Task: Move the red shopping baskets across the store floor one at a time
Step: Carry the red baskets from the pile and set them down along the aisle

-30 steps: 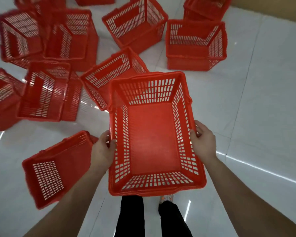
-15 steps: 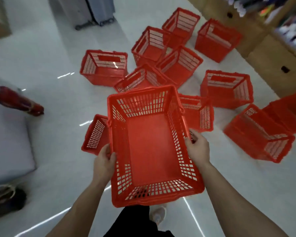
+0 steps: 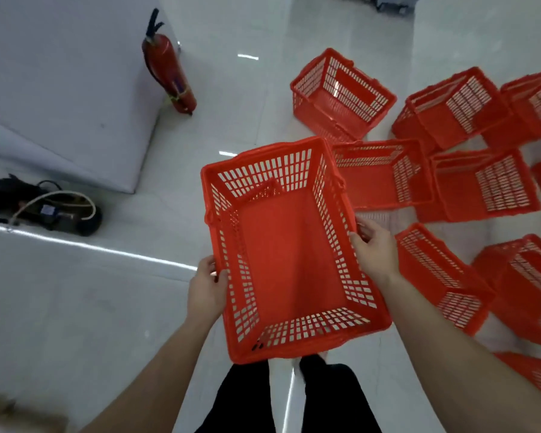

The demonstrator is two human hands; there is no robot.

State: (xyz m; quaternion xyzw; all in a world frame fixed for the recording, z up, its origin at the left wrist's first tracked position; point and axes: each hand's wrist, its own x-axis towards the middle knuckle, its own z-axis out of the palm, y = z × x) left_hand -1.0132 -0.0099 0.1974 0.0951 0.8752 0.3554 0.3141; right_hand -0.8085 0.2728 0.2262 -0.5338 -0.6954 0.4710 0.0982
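Two bare hands are clamped on one red slotted plastic shopping basket (image 3: pixel 289 254), which is held open side up above the glossy white tiled floor (image 3: pixel 75 307), in front of the person's black trouser legs (image 3: pixel 334 398). The left hand (image 3: pixel 206 290) is closed over the basket's left long rim near the close end, with the thumb laid on the rim; the right hand (image 3: pixel 376 250) is closed on the right long rim about midway along. The held basket is empty.

To the right, a loose cluster of similar red plastic baskets is spread over the floor. One upright basket (image 3: pixel 341 95) stands farthest away, another (image 3: pixel 384 176) lies just beyond the held basket's far right corner, and a tipped basket (image 3: pixel 441 276) lies just beside the right forearm. More baskets (image 3: pixel 484 185) are seen toward the right edge, several cut off by the frame.

To the left, a large white block (image 3: pixel 60 89) is set on the floor, and a red fire extinguisher with a black nozzle (image 3: pixel 166 64) stands against its corner, well apart from the held basket. A black device with a pale looped cable (image 3: pixel 47 207) lies on the floor by the block's near edge. The floor directly left of the held basket is taken up only by light reflections.
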